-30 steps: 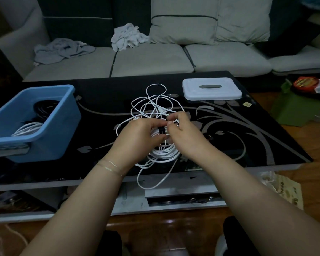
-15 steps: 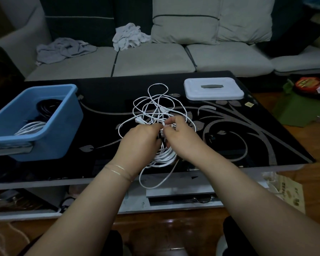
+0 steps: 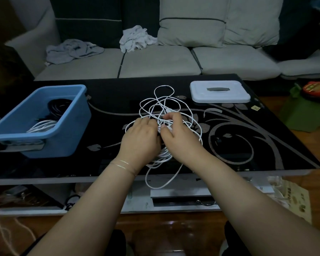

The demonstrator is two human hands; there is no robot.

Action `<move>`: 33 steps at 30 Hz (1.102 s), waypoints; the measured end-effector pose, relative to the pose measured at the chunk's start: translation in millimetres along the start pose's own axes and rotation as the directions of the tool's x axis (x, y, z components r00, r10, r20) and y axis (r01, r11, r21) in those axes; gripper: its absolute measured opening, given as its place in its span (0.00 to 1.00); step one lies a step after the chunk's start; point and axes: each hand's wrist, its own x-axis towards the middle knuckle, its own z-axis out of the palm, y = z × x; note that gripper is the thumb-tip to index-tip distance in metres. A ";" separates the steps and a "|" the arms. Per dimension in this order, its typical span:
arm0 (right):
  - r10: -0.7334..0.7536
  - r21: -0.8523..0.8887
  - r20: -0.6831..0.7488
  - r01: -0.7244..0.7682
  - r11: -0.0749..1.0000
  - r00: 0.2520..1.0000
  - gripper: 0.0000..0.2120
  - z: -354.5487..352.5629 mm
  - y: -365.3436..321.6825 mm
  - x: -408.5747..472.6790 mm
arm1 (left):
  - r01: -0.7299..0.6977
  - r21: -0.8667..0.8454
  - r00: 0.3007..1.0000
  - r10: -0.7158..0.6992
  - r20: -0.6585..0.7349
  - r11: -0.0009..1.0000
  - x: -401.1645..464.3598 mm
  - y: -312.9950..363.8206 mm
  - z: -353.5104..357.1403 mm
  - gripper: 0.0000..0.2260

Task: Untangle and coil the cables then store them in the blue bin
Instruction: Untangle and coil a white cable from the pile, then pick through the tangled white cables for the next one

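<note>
I'm looking down on a black glass counter [image 3: 109, 100] with a pale vine pattern, in a dim room; a light sofa [image 3: 155, 65] runs along its far side. On the sofa seat I see a grey cloth [image 3: 72, 50] and a white cloth [image 3: 135, 38], with cushions [image 3: 220, 21] against the back. A wooden floor [image 3: 174, 230] shows below the counter's near edge. At the left of the counter stands the bin [image 3: 44, 122], with a black coil [image 3: 58, 109] and a white coil [image 3: 42, 126] already inside it. At the far right lies a white lid [image 3: 220, 91] with a grey handle, well apart from the bin. A green box [image 3: 307, 113] sits off the counter to the right. Between bin and lid, in the middle of the counter, lies the white cable [image 3: 164, 106], a loose tangle of loops; one long loop hangs over the near edge. Both of my hands are on the tangle and hide its centre from me. My left hand [image 3: 140, 139] has its fingers curled down into the bundle, gripping strands. My right hand [image 3: 177, 133] is just beside it, almost touching, thumb and fingers pinching a strand near the top of the knot. I cannot tell where the cable's plugs are.
</note>
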 end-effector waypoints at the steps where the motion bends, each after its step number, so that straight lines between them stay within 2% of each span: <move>1: -0.007 -0.016 0.005 0.007 1.000 1.000 0.14 -0.1 -0.5 0.2 | -0.020 0.015 1.000 0.020 -0.007 1.000 -0.8 -3.0 1.5 0.05; 6: -0.044 0.003 0.026 0.044 0.999 0.999 0.14 2.0 -1.0 -0.3 | -0.074 0.112 0.996 0.078 -0.033 0.991 -2.9 -11.3 4.1 0.10; 9: -0.023 0.026 0.033 0.023 0.999 0.999 0.14 5.7 1.0 0.7 | -0.077 0.171 0.997 0.075 0.018 0.982 -5.8 -13.2 4.4 0.10; 11: -0.017 0.039 0.031 0.016 0.999 0.999 0.14 7.6 2.3 1.5 | -0.011 0.097 0.994 0.000 0.109 0.995 -7.0 -11.5 1.8 0.09; 13: -0.019 0.054 0.029 0.018 0.998 0.999 0.14 8.0 2.8 1.6 | 0.119 -0.154 0.949 -0.066 0.308 0.981 -4.7 -17.1 -8.3 0.11; 14: -0.028 0.063 0.029 0.026 0.998 0.999 0.14 7.7 2.1 1.3 | 0.219 -0.322 0.895 -0.058 0.442 0.921 -4.0 -22.2 -17.3 0.14; 15: -0.041 0.075 0.025 0.039 0.996 0.999 0.14 7.5 2.4 1.7 | 0.317 -0.487 0.846 -0.011 0.533 0.814 -3.0 -27.7 -26.9 0.17; 17: -0.074 0.108 0.018 0.072 0.992 0.997 0.13 7.7 3.5 2.6 | 0.454 -0.704 0.830 0.026 0.556 0.546 -4.1 -38.7 -42.0 0.17; 18: -0.093 0.133 0.019 0.090 0.987 0.995 0.13 8.3 3.0 2.9 | 0.484 -0.755 0.841 0.005 0.542 0.442 -5.9 -42.1 -45.9 0.14; 19: -0.111 0.164 0.023 0.106 0.981 0.994 0.13 9.9 2.8 3.6 | 0.497 -0.779 0.849 -0.027 0.528 0.383 -7.1 -43.6 -48.3 0.11; 23: -0.127 0.367 0.003 0.117 0.923 0.992 0.17 15.4 -2.3 8.4 | 0.496 -0.817 0.867 -0.215 0.450 0.293 -6.0 -50.8 -51.6 0.12; 25: -0.098 0.442 -0.055 0.112 0.890 0.994 0.17 14.0 -3.3 13.9 | 0.427 -0.875 0.865 -0.384 0.323 0.225 0.1 -65.3 -61.9 0.12; 27: -0.035 0.512 -0.073 0.067 0.856 0.997 0.16 12.3 -5.3 19.4 | 0.301 -0.937 0.821 -0.549 0.159 0.178 7.1 -88.0 -76.0 0.10; 28: -0.002 0.544 -0.066 0.038 0.838 0.998 0.15 11.6 -6.5 20.6 | 0.255 -0.946 0.782 -0.618 0.080 0.199 10.3 -100.0 -81.6 0.10; 30: 0.031 0.582 -0.042 -0.001 0.813 0.999 0.14 13.5 -8.3 20.7 | 0.232 -0.919 0.681 -0.727 -0.080 0.319 16.8 -122.6 -89.4 0.08; 33: 0.028 0.575 -0.016 -0.013 0.818 0.999 0.15 17.1 -8.2 17.7 | 0.339 -0.815 0.545 -0.804 -0.237 0.470 21.9 -159.9 -97.3 0.08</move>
